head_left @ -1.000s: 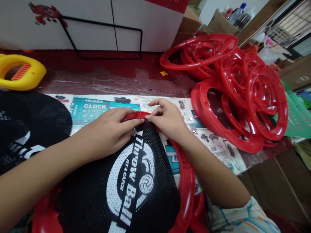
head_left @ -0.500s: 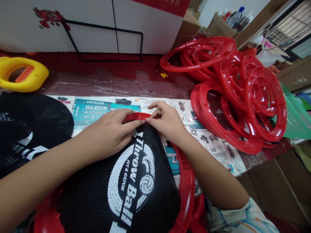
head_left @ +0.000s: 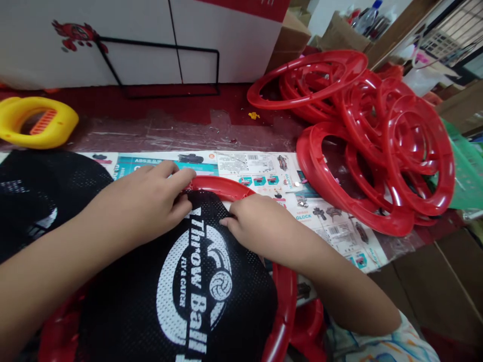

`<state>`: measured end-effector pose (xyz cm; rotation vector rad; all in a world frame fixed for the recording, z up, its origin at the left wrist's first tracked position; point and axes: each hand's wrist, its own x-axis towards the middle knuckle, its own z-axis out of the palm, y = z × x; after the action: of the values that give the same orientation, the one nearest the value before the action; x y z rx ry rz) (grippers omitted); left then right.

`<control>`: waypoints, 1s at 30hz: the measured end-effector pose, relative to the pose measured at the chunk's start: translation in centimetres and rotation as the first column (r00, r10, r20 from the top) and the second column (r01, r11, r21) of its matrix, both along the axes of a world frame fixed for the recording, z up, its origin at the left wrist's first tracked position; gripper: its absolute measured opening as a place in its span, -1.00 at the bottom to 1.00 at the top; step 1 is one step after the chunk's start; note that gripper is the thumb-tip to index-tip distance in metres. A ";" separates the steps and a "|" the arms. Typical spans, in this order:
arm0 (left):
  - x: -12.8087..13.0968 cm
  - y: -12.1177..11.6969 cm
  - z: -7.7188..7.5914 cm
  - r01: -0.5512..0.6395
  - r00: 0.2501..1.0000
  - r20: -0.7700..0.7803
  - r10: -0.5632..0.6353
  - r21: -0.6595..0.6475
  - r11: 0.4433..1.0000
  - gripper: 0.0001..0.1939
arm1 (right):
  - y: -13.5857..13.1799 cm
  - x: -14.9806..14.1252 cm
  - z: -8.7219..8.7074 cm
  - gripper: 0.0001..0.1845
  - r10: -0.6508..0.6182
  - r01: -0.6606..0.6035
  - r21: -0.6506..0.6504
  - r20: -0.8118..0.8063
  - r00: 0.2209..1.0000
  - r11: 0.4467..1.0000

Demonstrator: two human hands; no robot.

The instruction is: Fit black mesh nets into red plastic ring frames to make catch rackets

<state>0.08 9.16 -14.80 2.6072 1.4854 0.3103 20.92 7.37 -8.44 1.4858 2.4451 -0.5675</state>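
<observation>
A black mesh cloth (head_left: 241,291), printed with white "Throw Ball" lettering, lies over a red plastic ring (head_left: 219,186) in front of me. At the far left part of the rim, my left hand (head_left: 151,198) is closed, thumb and fingers around the ring and the mesh edge. My right hand (head_left: 260,221) has its fingers curled in a pinch on the cloth's upper right edge, just inside the rim. Between the hands, the cloth's edge stands a little apart from the ring. The fingertips of my right hand are partly hidden.
Red plastic rings (head_left: 396,151) are heaped at the right. A yellow plastic frame (head_left: 56,123) and another black mesh piece (head_left: 71,176) lie at the left. A black wire stand (head_left: 158,45) rises before a white box (head_left: 143,15). Printed card sheets (head_left: 249,158) cover the table.
My hands have moved apart along the rim: the left to the left, the right lower and inward. More of the red rim shows between them.
</observation>
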 end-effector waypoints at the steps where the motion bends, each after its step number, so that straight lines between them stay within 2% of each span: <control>1: 0.2 -0.1 0.1 -0.011 0.998 -0.062 0.012 0.011 1.000 -0.77 | 0.0 -0.1 -0.3 -0.74 -0.012 0.012 0.013 -0.022 1.000 1.000; 3: 0.7 -0.2 0.1 0.024 0.998 -0.059 -0.021 0.058 0.998 -0.76 | 0.3 -0.2 -0.8 -0.83 -0.065 0.067 0.020 -0.107 0.992 0.998; 5: 1.2 -0.3 -0.3 0.111 0.988 0.095 -0.118 0.083 0.990 -0.71 | 0.8 0.0 -1.1 -0.95 -0.160 0.163 -0.007 -0.245 0.956 0.987; 7: 1.5 -0.3 -0.7 0.186 0.958 0.214 -0.193 0.053 0.981 -0.66 | 1.2 0.3 -1.4 -0.86 -0.251 0.244 -0.069 -0.381 0.890 0.967; 9: 1.5 -0.2 -1.1 0.223 0.942 0.256 -0.217 0.009 0.975 -0.63 | 1.5 0.6 -1.7 -0.77 -0.313 0.292 -0.120 -0.482 0.818 0.949; 13: 1.2 0.1 -1.3 0.252 0.926 0.289 -0.243 0.004 0.968 -0.62 | 1.8 0.7 -2.3 -0.76 -0.338 0.319 -0.144 -0.609 0.717 0.937; 22: 1.3 -0.1 -1.2 0.259 0.926 0.258 -0.277 0.102 0.960 -0.68 | 2.7 0.5 -3.9 -0.69 -0.305 0.367 -0.058 -0.683 0.663 0.928; 30: 1.4 -0.3 -1.4 0.243 0.938 0.218 -0.268 0.136 0.961 -0.63 | 3.2 0.3 -4.4 -0.69 -0.312 0.375 -0.055 -0.671 0.672 0.925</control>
<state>1.48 8.85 -16.24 2.6903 1.0673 0.6589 21.24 10.57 -12.87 2.0970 2.7009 -1.2953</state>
